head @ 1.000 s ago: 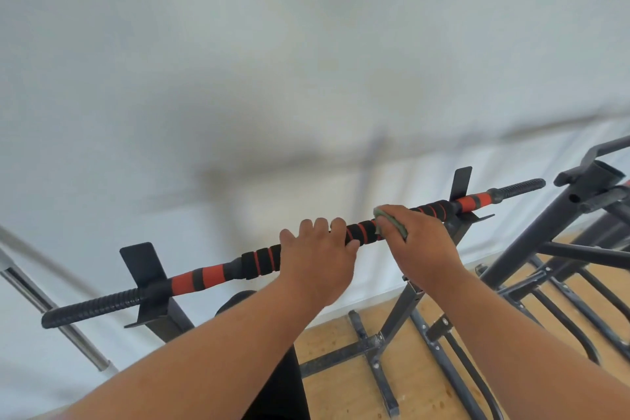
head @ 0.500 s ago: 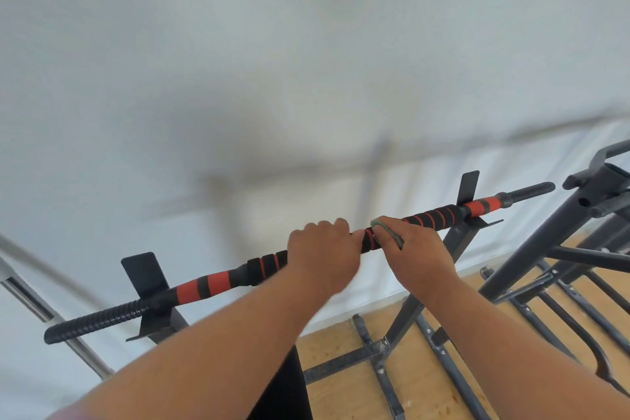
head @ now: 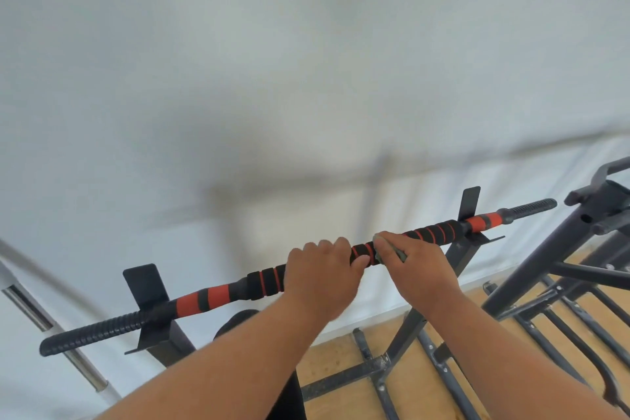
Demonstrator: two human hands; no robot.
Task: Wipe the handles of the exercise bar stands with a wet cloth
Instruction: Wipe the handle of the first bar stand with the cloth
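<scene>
— Any lettering on your feed?
— I see none. The bar (head: 218, 297) carries only red and black bands, the stands (head: 456, 259) are plain dark metal, and I make out no label or number.

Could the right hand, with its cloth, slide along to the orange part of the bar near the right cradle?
Probably yes. The right hand presses the cloth on the bar; only bare foam lies between it and the orange section.
</scene>
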